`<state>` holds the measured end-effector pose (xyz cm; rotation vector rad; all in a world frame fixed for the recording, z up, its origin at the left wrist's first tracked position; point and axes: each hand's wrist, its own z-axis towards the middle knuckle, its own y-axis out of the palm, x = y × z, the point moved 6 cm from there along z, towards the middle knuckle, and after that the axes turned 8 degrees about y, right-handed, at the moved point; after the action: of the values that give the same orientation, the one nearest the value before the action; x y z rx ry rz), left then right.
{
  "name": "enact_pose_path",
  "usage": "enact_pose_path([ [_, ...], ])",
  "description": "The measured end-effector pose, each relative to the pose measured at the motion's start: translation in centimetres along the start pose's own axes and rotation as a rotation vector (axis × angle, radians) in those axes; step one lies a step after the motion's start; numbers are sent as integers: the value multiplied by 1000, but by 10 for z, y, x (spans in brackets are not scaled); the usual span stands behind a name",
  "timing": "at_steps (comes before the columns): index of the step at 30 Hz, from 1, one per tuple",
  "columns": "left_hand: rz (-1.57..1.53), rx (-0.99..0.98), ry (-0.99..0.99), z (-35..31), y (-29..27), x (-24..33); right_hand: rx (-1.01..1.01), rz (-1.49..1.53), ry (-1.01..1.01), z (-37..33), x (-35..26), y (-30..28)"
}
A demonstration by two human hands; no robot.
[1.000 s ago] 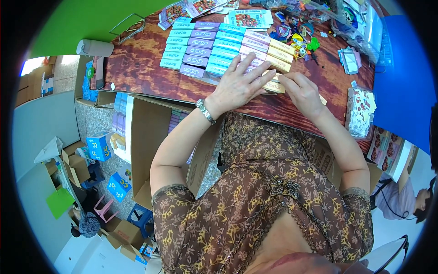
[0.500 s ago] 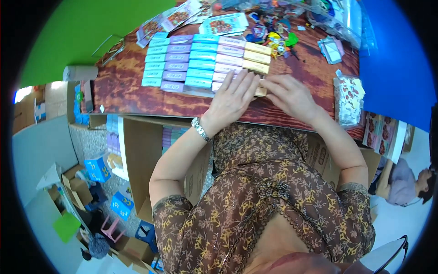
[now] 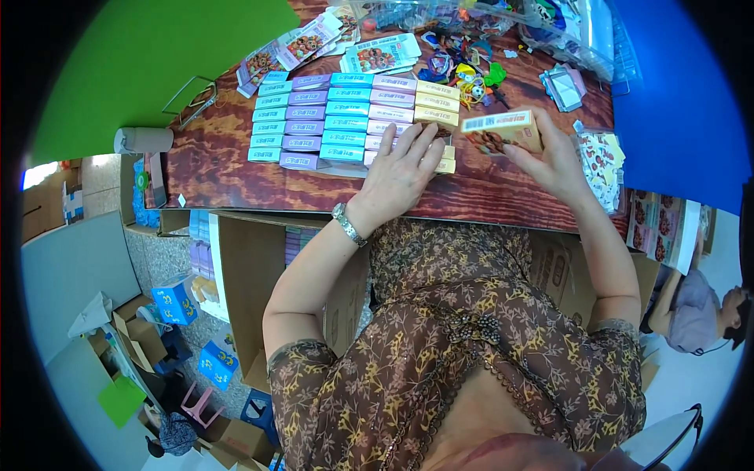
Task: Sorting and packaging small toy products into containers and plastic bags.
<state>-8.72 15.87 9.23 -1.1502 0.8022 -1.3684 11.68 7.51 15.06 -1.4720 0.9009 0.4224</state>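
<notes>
Rows of small flat cartons lie on the red-brown table (image 3: 220, 169), in columns of mint (image 3: 268, 128), purple (image 3: 303, 127), turquoise (image 3: 345, 122), pink (image 3: 391, 100) and yellow (image 3: 437, 104). My left hand (image 3: 398, 169) lies with outstretched fingers on the near ends of the pink and yellow columns, hiding part of them. Held between the thumb and fingers of my right hand (image 3: 559, 161) is a yellow carton (image 3: 522, 135), lifted just right of the rows. Its picture side is turned partly toward me.
Flat printed cartons (image 3: 381, 53) and small colourful trinkets (image 3: 471, 78) lie behind the rows. Clear plastic bins (image 3: 440, 12) stand at the far edge. A bag of printed pieces (image 3: 602, 169) sits at the right edge. Below the table stands an open cardboard box (image 3: 251, 282).
My right hand has moved right, away from the left hand, and now holds up a yellow carton. My left hand remains on the near ends of the columns.
</notes>
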Motion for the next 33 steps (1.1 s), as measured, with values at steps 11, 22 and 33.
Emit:
enact_pose_path([
  [11,-110,220,5,-5,-11,-6,73,148,-118,26,1,41],
  [22,-157,261,35,-10,-14,-6,-107,88,-147,52,7,44],
  [33,-185,282,56,-12,-12,-7,-17,-398,-349,38,-35,93],
])
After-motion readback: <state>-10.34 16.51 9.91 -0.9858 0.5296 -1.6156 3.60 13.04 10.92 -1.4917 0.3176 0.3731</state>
